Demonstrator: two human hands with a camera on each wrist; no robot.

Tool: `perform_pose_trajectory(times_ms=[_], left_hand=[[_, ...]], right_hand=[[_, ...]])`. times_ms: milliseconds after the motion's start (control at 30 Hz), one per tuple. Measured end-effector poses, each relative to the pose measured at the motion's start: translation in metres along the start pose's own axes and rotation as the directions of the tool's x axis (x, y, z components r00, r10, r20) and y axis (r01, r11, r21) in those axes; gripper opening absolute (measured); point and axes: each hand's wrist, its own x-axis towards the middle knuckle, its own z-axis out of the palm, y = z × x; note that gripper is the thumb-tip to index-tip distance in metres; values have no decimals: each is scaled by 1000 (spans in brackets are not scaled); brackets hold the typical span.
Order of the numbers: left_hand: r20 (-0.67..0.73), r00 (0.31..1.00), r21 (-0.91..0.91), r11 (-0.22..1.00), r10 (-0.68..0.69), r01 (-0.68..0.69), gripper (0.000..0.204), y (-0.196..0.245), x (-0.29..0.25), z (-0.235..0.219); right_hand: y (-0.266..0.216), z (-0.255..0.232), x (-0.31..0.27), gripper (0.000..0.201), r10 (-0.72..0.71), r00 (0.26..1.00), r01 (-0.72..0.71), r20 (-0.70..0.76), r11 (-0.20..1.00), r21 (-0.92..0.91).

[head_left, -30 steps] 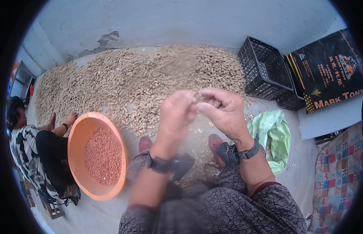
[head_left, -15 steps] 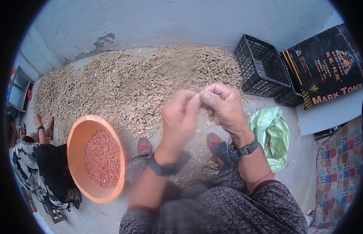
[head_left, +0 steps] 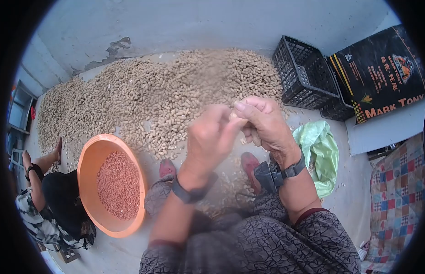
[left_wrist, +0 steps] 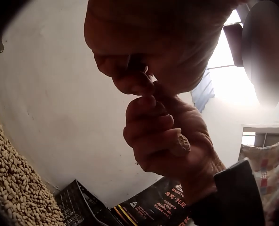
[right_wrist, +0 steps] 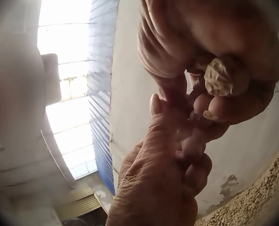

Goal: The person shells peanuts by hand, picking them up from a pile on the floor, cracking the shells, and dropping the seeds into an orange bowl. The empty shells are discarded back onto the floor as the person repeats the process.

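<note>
In the head view, the left hand, blurred, meets the right hand at the fingertips, above the near edge of the unshelled peanut pile. Both thumbs and fingers pinch at one small peanut whose outline the fingers mostly hide. Curled lower fingers of the right hand also hold an unshelled peanut, seen in the right wrist view; the left wrist view shows this peanut as well. To the left stands an orange basin with reddish shelled kernels.
Black crates and a black printed sack stand at the right, by the wall. A green bag lies open on the floor nearer the right arm. Another person sits left of the basin. Loose shells lie between the red shoes.
The two hands remain together while their fingertips shift and the left wrist turns. The other person has drawn their hands back from the pile. The head view has tilted slightly.
</note>
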Motion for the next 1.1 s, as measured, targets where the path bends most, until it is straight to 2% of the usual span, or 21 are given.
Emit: perform_pose_trajectory(times_ms=[67,133,233,367,433,467,533,567,633,667,700,733,767,800,833,867,933,967,1000,1033,1100], left_hand=[[14,999,70,996,49,-50,18,0,0,0],[20,993,125,985,115,-117,15,-2,0,0],[-1,984,152,973,178,-176,16,-1,-1,3],[-8,989,186,972,146,-142,20,-4,-7,8],[-96,994,-12,998,59,-60,22,-6,-8,12],[-97,994,-12,998,58,-60,22,-5,-9,12],[-40,984,-242,957,-173,159,24,-2,-11,11],[-39,984,-241,957,-173,159,24,-2,-11,11],[1,945,-397,867,-327,300,24,-2,-12,11],[1,944,-397,867,-329,302,24,-9,-12,11],[-90,994,-55,997,-53,49,24,-23,-12,12],[-76,968,304,930,240,-207,24,-33,-12,11],[-77,968,305,929,241,-207,24,-39,-15,10],[-60,998,88,996,17,-12,9,-41,-17,9],[5,980,-125,972,-199,198,22,-42,-20,7],[2,980,-124,972,-200,199,22,-44,-20,6],[21,973,-138,963,-230,230,17,-39,-15,2],[19,973,-138,964,-228,229,17,-35,-14,0],[136,846,-603,634,-516,484,18,-22,-7,-4],[381,659,-838,58,-648,542,23,-15,-3,-5],[414,692,-828,72,-591,556,27,-15,-3,-6]], right_hand=[[0,1,-1,28,-5,1000,5,-7,1000,13],[-6,5,-4,27,-10,999,5,-39,991,-135],[-2,8,-6,25,-52,998,49,-33,996,-74],[2,9,-6,22,-78,997,76,-19,993,-95],[10,10,-3,19,-182,982,173,-48,973,-153],[11,11,-3,19,-182,982,173,-48,973,-153],[11,12,-4,17,-235,970,216,-66,953,-210],[11,14,-5,17,-235,970,216,-66,953,-210],[10,17,-6,16,-404,914,372,-39,873,-315],[12,18,-6,16,-402,915,371,-38,874,-314],[14,18,-5,14,-455,891,425,-8,838,-344],[16,18,-5,12,-506,862,478,24,796,-370],[18,20,-4,12,-507,862,479,26,796,-369],[20,23,-3,10,-600,797,565,68,700,-437],[22,25,-3,7,-681,722,637,118,590,-496],[23,25,-4,7,-681,722,639,120,590,-493],[23,26,-4,5,-613,787,582,70,700,-414],[20,25,-5,5,-614,786,584,71,699,-413],[15,23,-7,5,-546,831,550,106,776,-310],[10,21,-8,6,-477,866,499,151,842,-205],[4,17,-10,6,-471,877,477,93,830,-291]])
